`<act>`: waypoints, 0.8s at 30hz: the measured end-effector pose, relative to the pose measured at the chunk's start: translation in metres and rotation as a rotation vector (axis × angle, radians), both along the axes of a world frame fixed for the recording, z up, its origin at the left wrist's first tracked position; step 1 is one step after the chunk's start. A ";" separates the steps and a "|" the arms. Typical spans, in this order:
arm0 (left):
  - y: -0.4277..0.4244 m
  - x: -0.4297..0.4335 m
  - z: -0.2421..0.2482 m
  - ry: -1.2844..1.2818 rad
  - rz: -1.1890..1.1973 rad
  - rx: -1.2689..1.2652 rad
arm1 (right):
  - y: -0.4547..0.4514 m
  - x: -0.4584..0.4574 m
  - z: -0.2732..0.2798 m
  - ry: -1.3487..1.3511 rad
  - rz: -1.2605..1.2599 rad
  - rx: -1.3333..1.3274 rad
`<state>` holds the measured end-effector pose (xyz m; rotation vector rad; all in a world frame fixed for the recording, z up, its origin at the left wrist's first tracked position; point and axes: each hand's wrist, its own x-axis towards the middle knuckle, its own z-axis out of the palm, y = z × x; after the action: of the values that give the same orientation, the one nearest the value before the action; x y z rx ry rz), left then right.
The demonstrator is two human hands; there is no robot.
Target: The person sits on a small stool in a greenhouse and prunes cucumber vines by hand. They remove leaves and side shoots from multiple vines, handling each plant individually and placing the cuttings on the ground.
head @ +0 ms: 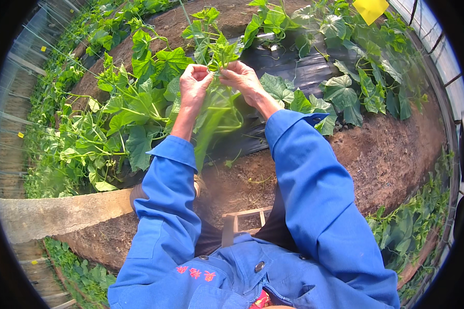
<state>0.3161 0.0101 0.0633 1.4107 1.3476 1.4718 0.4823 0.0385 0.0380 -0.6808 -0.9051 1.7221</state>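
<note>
Both hands meet near the top of a climbing vine plant point(222, 54), which looks like cucumber. My left hand point(194, 83) pinches thumb and forefinger together at the stem, just below the leafy tip. From the other side, my right hand point(243, 79) closes its fingers at the same spot. Whether each holds stem, tendril or string is too small to tell. A thin string point(186, 15) rises above the tip. Below the hands, large leaves and the stem point(216, 116) look blurred.
Leafy vines point(139, 104) crowd the left, more point(342, 92) the right. Black plastic mulch point(307, 67) covers the bed beside bare soil point(386, 162). A concrete strip point(65, 212) lies lower left, a wooden frame point(247, 213) between the legs. A yellow card point(370, 9) hangs upper right.
</note>
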 end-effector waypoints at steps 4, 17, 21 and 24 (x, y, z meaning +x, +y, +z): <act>-0.011 0.012 -0.003 0.254 0.017 -0.148 | 0.000 0.003 -0.001 0.000 0.008 0.037; -0.014 0.023 0.002 1.593 0.034 0.557 | 0.000 0.007 0.002 -0.101 0.029 0.017; -0.011 0.024 0.007 1.537 -0.012 0.536 | -0.005 0.008 0.008 -0.266 0.010 0.018; -0.008 0.018 0.012 1.478 -0.130 0.532 | -0.004 0.007 0.007 -0.235 -0.037 0.089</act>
<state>0.3340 0.0023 0.0756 3.1502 1.5402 0.5159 0.4888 0.0342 0.0449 -0.8471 -1.1176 1.5808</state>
